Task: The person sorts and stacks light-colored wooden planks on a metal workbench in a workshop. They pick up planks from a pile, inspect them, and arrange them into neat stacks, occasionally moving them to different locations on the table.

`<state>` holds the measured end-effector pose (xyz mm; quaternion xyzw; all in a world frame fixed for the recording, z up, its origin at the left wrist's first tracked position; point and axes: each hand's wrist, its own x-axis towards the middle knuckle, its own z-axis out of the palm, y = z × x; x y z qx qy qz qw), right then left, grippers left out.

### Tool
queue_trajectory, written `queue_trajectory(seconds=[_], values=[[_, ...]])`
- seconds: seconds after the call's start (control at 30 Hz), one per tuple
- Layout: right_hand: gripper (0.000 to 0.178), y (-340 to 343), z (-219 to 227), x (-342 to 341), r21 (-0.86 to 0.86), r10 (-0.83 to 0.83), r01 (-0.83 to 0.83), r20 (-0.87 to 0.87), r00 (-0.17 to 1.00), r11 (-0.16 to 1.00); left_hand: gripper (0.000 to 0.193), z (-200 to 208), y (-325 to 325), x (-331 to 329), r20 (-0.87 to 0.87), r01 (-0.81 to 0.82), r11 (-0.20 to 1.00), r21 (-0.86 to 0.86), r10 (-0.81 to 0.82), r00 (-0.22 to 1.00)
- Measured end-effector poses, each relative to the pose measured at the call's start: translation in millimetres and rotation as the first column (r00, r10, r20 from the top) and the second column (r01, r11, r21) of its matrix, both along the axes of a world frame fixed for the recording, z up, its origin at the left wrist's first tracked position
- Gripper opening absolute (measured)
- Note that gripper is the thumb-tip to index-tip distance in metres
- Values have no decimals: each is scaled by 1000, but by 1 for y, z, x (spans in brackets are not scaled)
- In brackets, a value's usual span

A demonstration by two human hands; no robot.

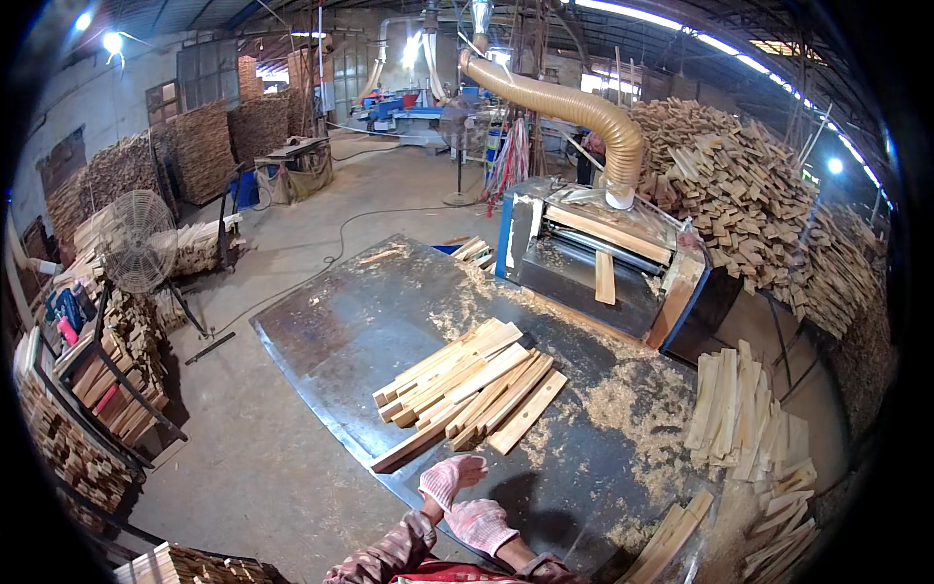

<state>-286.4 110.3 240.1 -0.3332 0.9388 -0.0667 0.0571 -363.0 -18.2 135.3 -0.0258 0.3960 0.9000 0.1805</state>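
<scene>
Both my hands wear pale pink knitted gloves and meet close together at the near edge of the dark metal table [331, 321]. My left hand [453, 479] is uppermost, its fingers stretched toward the right with nothing visible in them. Just below it, my right hand [483, 527] is closed against the left wrist; its fingertips are hidden, and what they grip, if anything, cannot be made out. Beyond the hands lies a loose pile of wooden slats [467, 384], touched by neither hand. Another slat [605, 278] sticks out of the planing machine's opening.
The planing machine [584, 258] stands at the table's far side, under a ribbed yellow hose [564, 102]. Wood shavings [637, 409] cover the table's right part. More slats [735, 414] lie at right, before a tall wood heap [749, 195]. A fan [139, 241] stands left.
</scene>
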Motion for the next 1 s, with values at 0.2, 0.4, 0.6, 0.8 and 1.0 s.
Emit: queue_trajectory(seconds=[0.2,0.4,0.6,0.8,1.0], values=[[43,-18,-10,11,-218,-2,26,107,994,976,84,29,-22,5,309,139,857,496,-324,894],[47,-48,1,23,-353,-21,144,330,944,924,54,51,-50,34,471,-296,902,314,122,873],[47,-89,-17,-8,-187,122,-54,375,919,981,15,35,-99,24,255,-431,864,259,369,894],[46,-144,-20,-8,-236,290,-227,280,915,945,36,50,-143,25,391,-637,766,-85,614,686],[45,-204,-31,-13,-212,315,-259,301,900,942,59,68,-196,37,531,-382,918,105,273,802]])
